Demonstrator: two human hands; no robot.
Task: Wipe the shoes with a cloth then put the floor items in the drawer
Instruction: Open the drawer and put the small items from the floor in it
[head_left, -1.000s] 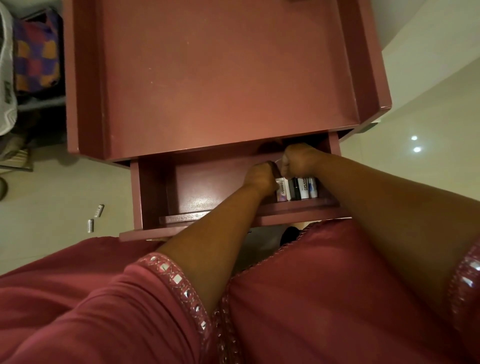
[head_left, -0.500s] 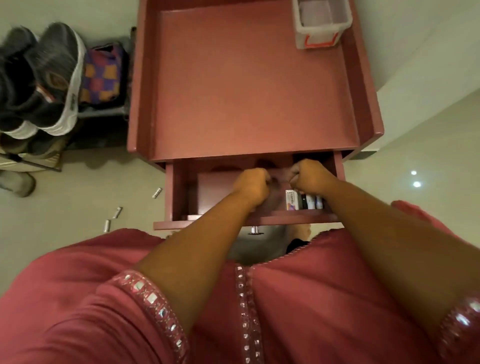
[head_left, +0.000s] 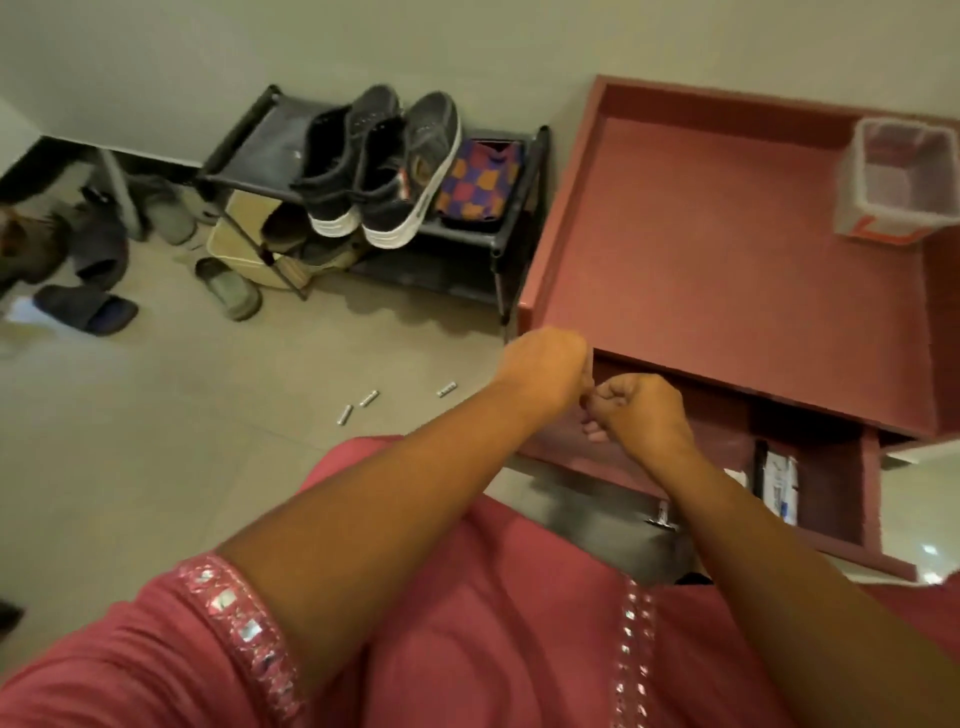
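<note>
The open drawer (head_left: 836, 483) holds small boxes (head_left: 779, 486); both hands' grips, left (head_left: 543, 371) and right (head_left: 641, 410), curl closed, contents indiscernible.

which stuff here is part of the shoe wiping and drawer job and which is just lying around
Job:
- dark shoes on the rack
- three batteries on the floor
- open drawer
- left hand, right hand, both curled

Lying about:
- clear tub on the cabinet
- slippers on the floor
- checkered cloth
</note>
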